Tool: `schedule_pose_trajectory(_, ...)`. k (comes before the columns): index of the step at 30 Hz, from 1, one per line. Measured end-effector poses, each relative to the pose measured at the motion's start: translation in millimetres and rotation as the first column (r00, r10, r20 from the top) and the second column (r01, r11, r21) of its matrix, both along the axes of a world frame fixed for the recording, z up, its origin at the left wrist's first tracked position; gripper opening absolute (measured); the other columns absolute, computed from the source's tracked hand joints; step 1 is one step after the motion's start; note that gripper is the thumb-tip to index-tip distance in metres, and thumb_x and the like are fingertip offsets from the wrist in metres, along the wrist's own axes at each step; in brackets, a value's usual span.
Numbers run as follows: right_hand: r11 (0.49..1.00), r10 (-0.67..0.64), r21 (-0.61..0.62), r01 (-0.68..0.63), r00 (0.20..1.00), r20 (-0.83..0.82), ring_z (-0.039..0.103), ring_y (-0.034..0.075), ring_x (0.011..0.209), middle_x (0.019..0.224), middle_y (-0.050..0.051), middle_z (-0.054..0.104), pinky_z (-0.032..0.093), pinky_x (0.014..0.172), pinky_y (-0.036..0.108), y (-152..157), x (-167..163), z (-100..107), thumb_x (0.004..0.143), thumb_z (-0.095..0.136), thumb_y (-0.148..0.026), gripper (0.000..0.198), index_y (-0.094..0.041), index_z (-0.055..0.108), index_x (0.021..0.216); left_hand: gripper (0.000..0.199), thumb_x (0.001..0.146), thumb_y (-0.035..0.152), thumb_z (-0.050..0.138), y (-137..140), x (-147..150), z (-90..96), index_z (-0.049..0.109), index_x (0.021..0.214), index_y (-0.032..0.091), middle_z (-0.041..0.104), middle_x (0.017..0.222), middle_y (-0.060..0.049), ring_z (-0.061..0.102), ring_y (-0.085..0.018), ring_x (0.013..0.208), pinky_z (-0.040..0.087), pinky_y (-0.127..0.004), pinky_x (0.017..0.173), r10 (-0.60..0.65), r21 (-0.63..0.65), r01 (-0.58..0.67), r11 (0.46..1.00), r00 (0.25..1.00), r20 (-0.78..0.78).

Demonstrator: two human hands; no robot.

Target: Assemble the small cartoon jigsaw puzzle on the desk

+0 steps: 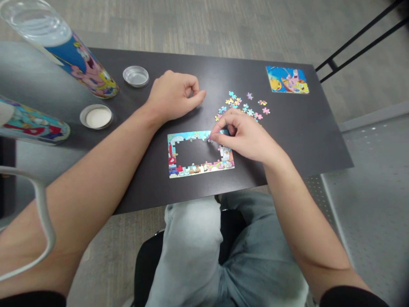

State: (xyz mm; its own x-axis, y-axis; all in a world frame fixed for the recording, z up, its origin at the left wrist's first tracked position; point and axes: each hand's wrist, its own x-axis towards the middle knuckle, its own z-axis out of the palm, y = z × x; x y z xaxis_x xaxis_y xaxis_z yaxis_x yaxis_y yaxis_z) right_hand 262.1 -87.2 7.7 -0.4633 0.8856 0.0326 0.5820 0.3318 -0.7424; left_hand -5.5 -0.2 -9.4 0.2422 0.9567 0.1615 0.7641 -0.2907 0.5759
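A jigsaw puzzle frame of joined border pieces lies on the dark table, its middle showing bare tabletop. My right hand is over the frame's upper right part, thumb and index finger pinched on a small puzzle piece at the inner top edge. The fingertips partly cover this piece. Left of the loose pieces, my left hand rests on the table with curled fingers and nothing visible in them. Several loose puzzle pieces lie scattered just beyond my right hand, which hides some of them.
A colourful picture card lies at the table's far right. On the left stand a tall cartoon-printed tube and a second printed tube. Two round lids, one clear and one pale-centred, lie near them. A white cable crosses the lower left.
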Motion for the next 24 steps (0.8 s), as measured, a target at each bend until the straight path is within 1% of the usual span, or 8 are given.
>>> schedule_pose_trajectory(3,1.000,-0.009,0.027,0.009,1.000,0.010,0.071,0.034,0.108,0.108,0.006,0.074,0.065,0.104,0.051,0,0,-7,0.103,0.097,-0.027,0.009,-0.032,0.089,0.101,0.037,0.098,0.073,0.077,-1,1,0.8,0.080,0.090,0.038,0.067,0.070,-0.006,0.079,-0.041,0.107,0.053,-0.055,0.086,-0.007,-0.004,0.007,1.000,1.000,0.008)
schedule_pose_trajectory(6,0.999,-0.017,0.041,0.016,1.000,0.019,0.073,0.036,0.115,0.114,0.008,0.075,0.064,0.108,0.052,-1,0,-9,0.102,0.096,-0.024,0.012,-0.032,0.088,0.099,0.037,0.100,0.072,0.075,-2,2,3.5,0.077,0.089,0.037,0.067,0.072,-0.006,0.076,-0.039,0.107,0.050,-0.054,0.089,-0.005,-0.012,0.005,1.000,1.000,-0.003)
schedule_pose_trajectory(9,0.999,-0.002,0.050,0.000,1.000,0.030,0.072,0.036,0.116,0.111,0.007,0.074,0.062,0.110,0.052,0,1,-7,0.102,0.096,-0.023,0.014,-0.032,0.086,0.098,0.038,0.105,0.066,0.072,-6,3,8.3,0.069,0.085,0.034,0.068,0.077,-0.003,0.070,-0.032,0.103,0.046,-0.050,0.091,-0.018,-0.031,0.017,0.999,0.999,-0.029)
schedule_pose_trajectory(11,0.998,0.015,0.058,-0.016,0.999,0.029,0.070,0.035,0.112,0.107,0.006,0.073,0.061,0.109,0.051,1,2,-7,0.103,0.096,-0.024,0.015,-0.032,0.084,0.099,0.038,0.107,0.063,0.069,-8,3,11.3,0.062,0.084,0.033,0.069,0.082,-0.001,0.064,-0.027,0.098,0.041,-0.047,0.089,-0.034,-0.039,0.032,0.999,0.999,-0.039)
schedule_pose_trajectory(13,0.997,0.021,0.070,-0.022,1.000,0.021,0.068,0.034,0.110,0.103,0.005,0.072,0.060,0.108,0.050,3,3,-9,0.105,0.095,-0.025,0.015,-0.032,0.083,0.101,0.037,0.108,0.060,0.067,-9,3,12.9,0.059,0.085,0.032,0.068,0.085,0.000,0.060,-0.025,0.095,0.037,-0.046,0.087,-0.040,-0.038,0.038,0.999,0.998,-0.049)
schedule_pose_trajectory(17,0.997,0.000,0.081,0.000,1.000,0.002,0.069,0.032,0.108,0.107,0.005,0.076,0.060,0.108,0.049,5,1,-16,0.105,0.097,-0.028,0.012,-0.032,0.086,0.107,0.034,0.108,0.057,0.068,-9,4,12.7,0.059,0.085,0.033,0.068,0.083,0.000,0.060,-0.025,0.097,0.036,-0.045,0.085,-0.027,-0.035,0.025,0.999,0.998,-0.064)
schedule_pose_trajectory(20,0.998,-0.012,0.069,0.012,1.000,-0.001,0.071,0.033,0.110,0.111,0.005,0.079,0.062,0.109,0.050,6,-1,-18,0.104,0.101,-0.035,0.014,-0.033,0.090,0.113,0.038,0.109,0.060,0.067,-8,3,12.4,0.058,0.085,0.033,0.069,0.084,-0.001,0.062,-0.027,0.098,0.036,-0.046,0.085,-0.028,-0.033,0.026,0.999,0.998,-0.056)
schedule_pose_trajectory(24,0.999,-0.017,0.048,0.016,1.000,0.008,0.073,0.034,0.109,0.110,0.006,0.078,0.062,0.110,0.052,7,-2,-17,0.104,0.102,-0.040,0.014,-0.033,0.091,0.110,0.039,0.108,0.062,0.067,-9,3,13.2,0.057,0.084,0.034,0.072,0.085,0.000,0.064,-0.027,0.102,0.038,-0.047,0.089,-0.036,-0.042,0.033,0.999,0.998,-0.053)
